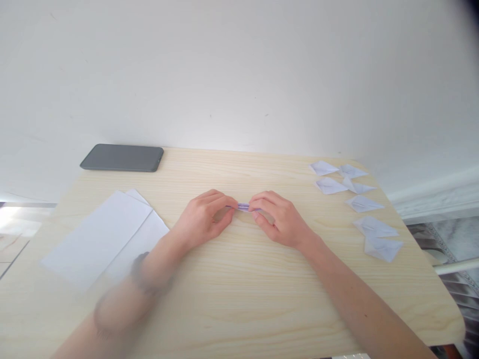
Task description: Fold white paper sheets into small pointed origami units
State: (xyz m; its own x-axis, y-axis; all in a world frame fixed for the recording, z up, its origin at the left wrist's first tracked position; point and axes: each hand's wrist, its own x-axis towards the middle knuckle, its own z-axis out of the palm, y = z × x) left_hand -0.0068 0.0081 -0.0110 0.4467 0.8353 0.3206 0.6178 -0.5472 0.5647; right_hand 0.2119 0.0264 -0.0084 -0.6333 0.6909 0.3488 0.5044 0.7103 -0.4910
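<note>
Near the middle of the table, a narrow folded piece of paper [243, 207] lies between my two hands. My left hand [207, 214] pinches its left end between thumb and fingers. The right end is pinched by my right hand [276, 217]. Only a short middle stretch of the paper shows, pale with a purplish tint; both ends are hidden under my fingertips. To the right of my right hand lie several folded white paper shapes [364, 203], pointed at the ends. Loose white paper sheets [101, 237] overlap each other by my left forearm.
A dark phone [121, 158] lies at the back left of the wooden table [239, 299]. Behind the table's far edge rises a white wall [232, 75]. The table's rounded right edge borders a patterned floor area.
</note>
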